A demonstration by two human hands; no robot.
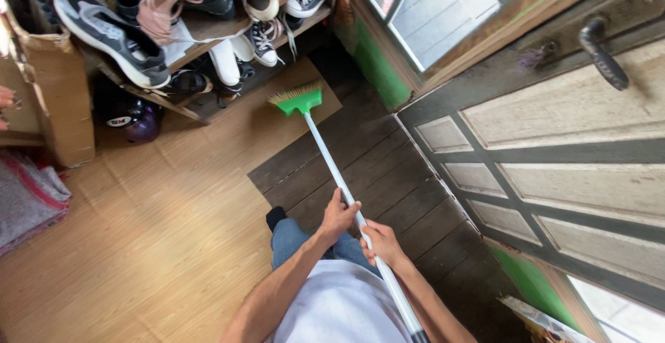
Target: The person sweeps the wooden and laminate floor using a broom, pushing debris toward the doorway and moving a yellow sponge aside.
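Head view: left of both hands, a wooden shoe rack (pixel 201 38) holds sneakers. Left hand (pixel 337 216) and right hand (pixel 380 242) clench a smooth white broom handle (pixel 332 170); its green head (pixel 299 100) rests ahead on pale laminate floor (pixel 159 232). The handle's end is cut off. Rightward, a panelled door (pixel 554 142).

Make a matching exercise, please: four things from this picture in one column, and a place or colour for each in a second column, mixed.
Things:
1. broom head
2. door handle
3. shoes
4. folded cloth

Place or colour:
A. on the wooden rack at the top left
B. green, with pale bristles, on the floor in front of the rack
C. dark metal, at the top right
D. grey with red stripes, at the left edge

Pairs: 1-B, 2-C, 3-A, 4-D
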